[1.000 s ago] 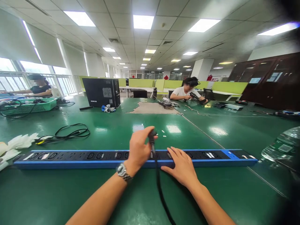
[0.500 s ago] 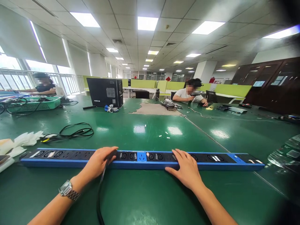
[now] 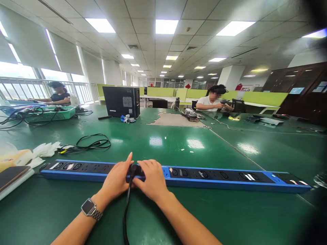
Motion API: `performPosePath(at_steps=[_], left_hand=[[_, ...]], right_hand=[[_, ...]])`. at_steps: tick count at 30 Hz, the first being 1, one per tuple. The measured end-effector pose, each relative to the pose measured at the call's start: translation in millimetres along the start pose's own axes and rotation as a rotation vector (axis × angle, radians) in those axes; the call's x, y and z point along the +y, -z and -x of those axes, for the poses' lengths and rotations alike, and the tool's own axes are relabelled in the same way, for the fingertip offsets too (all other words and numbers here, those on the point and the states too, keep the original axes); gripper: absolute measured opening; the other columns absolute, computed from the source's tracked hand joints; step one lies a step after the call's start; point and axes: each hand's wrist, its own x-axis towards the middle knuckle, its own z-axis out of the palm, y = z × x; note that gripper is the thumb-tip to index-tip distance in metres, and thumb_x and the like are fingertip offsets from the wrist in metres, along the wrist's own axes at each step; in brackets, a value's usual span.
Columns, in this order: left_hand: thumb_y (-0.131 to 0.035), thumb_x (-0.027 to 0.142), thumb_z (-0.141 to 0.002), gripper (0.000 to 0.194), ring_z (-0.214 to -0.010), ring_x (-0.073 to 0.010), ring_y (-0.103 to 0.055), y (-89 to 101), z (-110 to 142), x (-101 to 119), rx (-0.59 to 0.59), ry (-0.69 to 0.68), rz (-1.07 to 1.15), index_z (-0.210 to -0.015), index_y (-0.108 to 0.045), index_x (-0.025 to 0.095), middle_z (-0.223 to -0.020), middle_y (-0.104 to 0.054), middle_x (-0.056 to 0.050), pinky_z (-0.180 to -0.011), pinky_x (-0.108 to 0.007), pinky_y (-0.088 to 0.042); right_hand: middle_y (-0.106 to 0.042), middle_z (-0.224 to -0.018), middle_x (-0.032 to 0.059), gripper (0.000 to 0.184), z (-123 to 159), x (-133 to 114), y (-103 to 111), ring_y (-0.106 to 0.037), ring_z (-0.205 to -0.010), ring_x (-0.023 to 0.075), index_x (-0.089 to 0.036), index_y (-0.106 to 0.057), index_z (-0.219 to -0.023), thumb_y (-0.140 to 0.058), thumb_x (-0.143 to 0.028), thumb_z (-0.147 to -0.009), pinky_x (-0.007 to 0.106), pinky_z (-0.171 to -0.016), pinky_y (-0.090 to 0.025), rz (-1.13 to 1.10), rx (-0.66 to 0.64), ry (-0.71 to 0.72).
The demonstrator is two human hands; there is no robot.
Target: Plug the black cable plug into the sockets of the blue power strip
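The left hand (image 3: 116, 179) and right hand (image 3: 153, 180) rest on a blue power strip (image 3: 217, 183), flanking a black plug (image 3: 134, 169); beyond the left hand lies a looped black cable (image 3: 87, 147).

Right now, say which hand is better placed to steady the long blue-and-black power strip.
Probably the right hand: it lies over the power strip nearer its middle; the left hand sits nearer one end. Both flank the cabled black plug.

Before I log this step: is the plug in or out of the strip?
Cannot tell: the plug sits at the strip between left hand and right hand, its contact end hidden.
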Motion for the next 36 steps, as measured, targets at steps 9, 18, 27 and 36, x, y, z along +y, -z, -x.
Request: performPosePath(at_steps=[9,18,27,36], left_hand=[[-0.070,0.036,-0.077,0.105,-0.113,-0.0296,-0.058,-4.4,1.9,-3.5,-0.007,0.050,0.014,-0.152,0.003,0.023,-0.124,-0.063,-0.010,-0.097,-0.044,-0.045],[-0.071,0.042,-0.076,0.102,-0.112,-0.0284,-0.059,-1.2,0.8,0.8,0.001,0.077,0.011,-0.152,-0.006,0.021,-0.124,-0.064,-0.010,-0.096,-0.042,-0.045],[-0.069,0.046,-0.077,0.095,-0.110,-0.0294,-0.059,-2.9,0.6,-0.4,0.022,0.053,0.016,-0.152,-0.015,0.021,-0.122,-0.065,-0.011,-0.097,-0.045,-0.045],[-0.068,0.036,-0.080,0.058,-0.116,-0.0295,-0.054,-7.8,-17.5,42.7,0.082,-0.103,0.122,-0.132,-0.051,0.017,-0.124,-0.062,-0.013,-0.103,-0.049,-0.040]], right_hand=[[-0.069,-0.110,0.0061,0.029,-13.8,11.0,28.6,-0.057,-0.101,0.0213,-0.021,-0.062,-0.113,-0.052,-0.037,-0.091,0.037,-0.089,-0.040,-0.047,0.316,-0.057],[-0.072,-0.095,0.0042,0.029,35.6,83.6,48.4,-0.060,-0.088,0.0207,-0.024,-0.065,-0.105,-0.048,-0.044,-0.092,0.034,-0.081,-0.045,0.019,0.116,-0.197],[-0.071,-0.098,0.0026,0.020,27.8,70.3,58.4,-0.055,-0.089,0.0192,-0.026,-0.064,-0.103,-0.052,-0.036,-0.090,0.035,-0.085,-0.038,0.152,-0.013,-0.019],[-0.066,-0.121,0.0071,0.048,47.5,72.7,44.8,-0.052,-0.105,0.0254,-0.024,-0.051,-0.132,-0.055,-0.039,-0.087,0.047,-0.100,-0.032,0.200,0.057,-0.028]])
